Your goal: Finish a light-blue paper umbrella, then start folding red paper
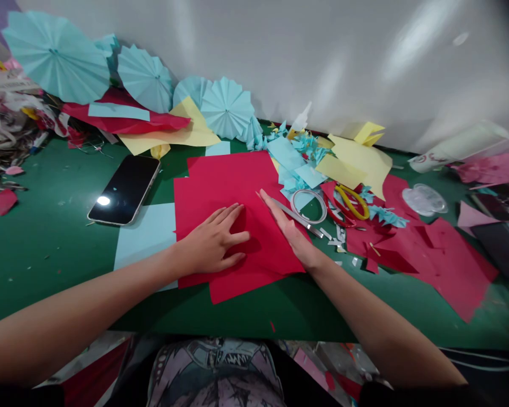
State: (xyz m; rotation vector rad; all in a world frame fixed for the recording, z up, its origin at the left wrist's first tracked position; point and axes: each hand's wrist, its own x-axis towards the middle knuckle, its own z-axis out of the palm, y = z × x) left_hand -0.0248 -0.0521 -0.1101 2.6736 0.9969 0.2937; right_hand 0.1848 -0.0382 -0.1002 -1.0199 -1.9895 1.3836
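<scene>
Sheets of red paper (254, 175) lie overlapped in front of me. My left hand (214, 240) rests palm down on them, its fingers spread. On the right part of the red sheets, my right hand (289, 229) stands on its edge, fingers stretched out together. A slim silver tool (299, 216), perhaps a craft knife, lies along the outer side of that hand; whether they touch is hard to tell. Under the red stack, a light blue sheet (146, 234) sticks out to the left. A roll of tape (309, 206) is just right of the tool.
Left of the sheets lies a phone (125, 189). Scissors with yellow handles (356, 203) sit among paper scraps at right, near red offcuts (441, 254) and a clear plastic lid (424, 199). Pleated blue paper fans (227, 107) lean on the back wall. A dark device (503, 249) lies far right.
</scene>
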